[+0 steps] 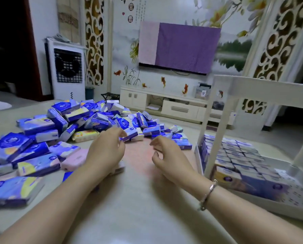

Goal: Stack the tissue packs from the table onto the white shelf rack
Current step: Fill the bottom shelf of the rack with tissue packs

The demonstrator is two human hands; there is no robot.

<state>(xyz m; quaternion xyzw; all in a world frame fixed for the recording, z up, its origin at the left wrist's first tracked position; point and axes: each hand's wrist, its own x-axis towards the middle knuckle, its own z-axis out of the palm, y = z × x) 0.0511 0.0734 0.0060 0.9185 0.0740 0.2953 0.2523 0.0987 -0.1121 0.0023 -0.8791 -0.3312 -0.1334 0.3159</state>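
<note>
Dozens of tissue packs (87, 118) sit heaped on the far left of the table (138, 208), and the white shelf rack (263, 92) on the right has its lower tier mostly packed. Left hand (106, 152) is loosely curled, fingertips at a blue-and-white pack (132, 135), though whether it's gripped is hard to make out. Right hand (166, 155) hovers relaxed, holding nothing. I'd pinch packs by the short ends and set them upright like the existing rows. The rack's right side is cut off.

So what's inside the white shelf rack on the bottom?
The white shelf rack has rows of tissue packs standing tightly together on its bottom tray, mostly blue and white. Whether more packs lie under that layer can't be seen, because the top ones cover it.
</note>
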